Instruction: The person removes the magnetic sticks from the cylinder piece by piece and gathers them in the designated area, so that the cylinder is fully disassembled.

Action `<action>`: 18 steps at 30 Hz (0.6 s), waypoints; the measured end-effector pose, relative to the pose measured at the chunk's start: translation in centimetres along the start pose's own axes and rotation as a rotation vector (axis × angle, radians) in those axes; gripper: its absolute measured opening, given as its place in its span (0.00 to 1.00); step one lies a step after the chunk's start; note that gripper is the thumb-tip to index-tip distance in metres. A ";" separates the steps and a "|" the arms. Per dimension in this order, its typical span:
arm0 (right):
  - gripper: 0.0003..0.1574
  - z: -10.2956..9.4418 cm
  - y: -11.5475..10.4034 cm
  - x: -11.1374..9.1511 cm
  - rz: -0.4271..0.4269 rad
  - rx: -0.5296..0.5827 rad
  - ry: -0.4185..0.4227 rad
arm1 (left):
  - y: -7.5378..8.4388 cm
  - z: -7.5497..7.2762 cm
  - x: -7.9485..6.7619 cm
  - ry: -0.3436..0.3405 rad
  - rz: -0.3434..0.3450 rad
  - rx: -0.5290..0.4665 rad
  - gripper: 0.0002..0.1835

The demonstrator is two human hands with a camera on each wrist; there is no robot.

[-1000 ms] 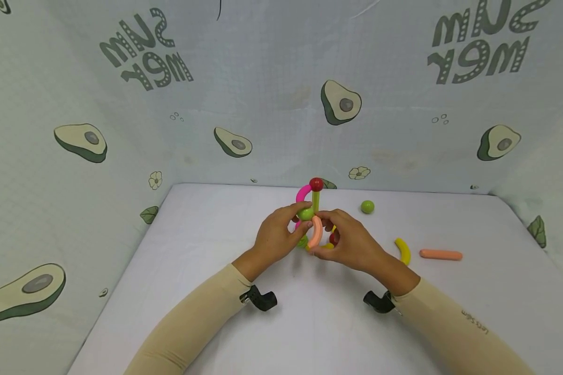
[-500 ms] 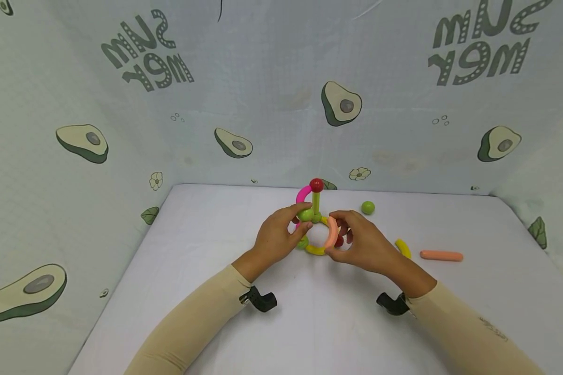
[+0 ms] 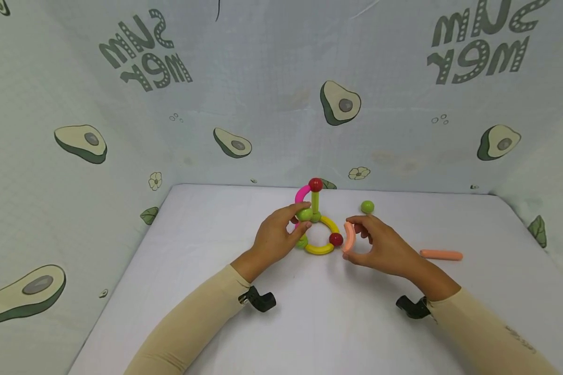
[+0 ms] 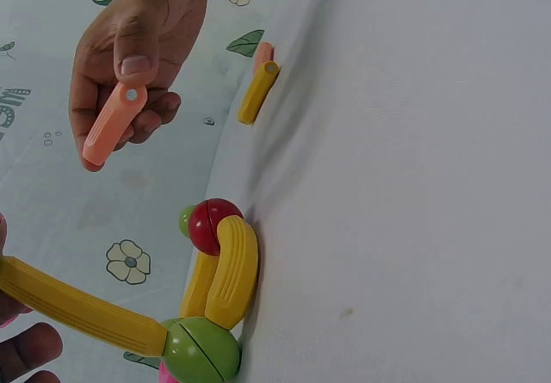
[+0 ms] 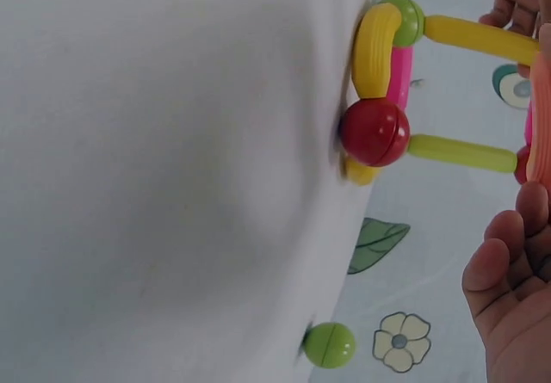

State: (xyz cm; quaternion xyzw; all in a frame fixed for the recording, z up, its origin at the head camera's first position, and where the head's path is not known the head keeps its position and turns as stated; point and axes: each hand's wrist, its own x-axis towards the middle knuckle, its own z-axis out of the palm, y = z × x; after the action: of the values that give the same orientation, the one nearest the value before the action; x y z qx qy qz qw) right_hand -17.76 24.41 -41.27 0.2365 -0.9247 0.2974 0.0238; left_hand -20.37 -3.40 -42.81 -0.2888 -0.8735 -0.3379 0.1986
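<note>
A toy frame of magnetic sticks and balls stands on the table, with curved yellow sticks (image 3: 320, 250) and a red ball (image 3: 335, 239) in its bottom ring. A green stick (image 3: 315, 202) rises to another red ball (image 3: 315, 184), beside a curved pink stick (image 3: 302, 195). My left hand (image 3: 274, 235) grips the frame's upper green ball (image 3: 304, 214) between thumb and fingers. To the right of the ring, my right hand (image 3: 387, 245) pinches a curved peach stick (image 3: 350, 237) at its two ends, apart from the frame. In the left wrist view, the peach stick (image 4: 114, 126) has a silvery dot on its end.
A loose green ball (image 3: 367, 207) lies behind my right hand. Farther right is a straight orange stick (image 3: 441, 255). A loose yellow stick (image 4: 256, 95) shows in the left wrist view, hidden by my right arm in the head view. A printed cloth (image 3: 281, 104) hangs behind the table.
My right hand has moved to the right with the curved peach stick, away from the frame, uncovering the ring's red ball. My left hand has stayed on the green ball.
</note>
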 end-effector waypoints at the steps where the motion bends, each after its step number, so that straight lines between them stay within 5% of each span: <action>1: 0.49 0.0 0.2 -0.1 0.003 0.002 -0.004 | -0.1 0.0 0.0 0.001 0.003 0.000 0.28; 18: 0.52 -1.3 2.7 -2.0 0.093 -0.072 -0.012 | -0.2 -0.2 -0.1 -0.016 0.017 -0.014 0.29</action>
State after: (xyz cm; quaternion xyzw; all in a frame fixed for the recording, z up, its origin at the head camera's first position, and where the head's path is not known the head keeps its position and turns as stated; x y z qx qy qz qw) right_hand -17.37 27.92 -42.02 0.1940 -0.9449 0.2632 0.0127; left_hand -20.41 -3.71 -42.89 -0.3001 -0.8703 -0.3398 0.1925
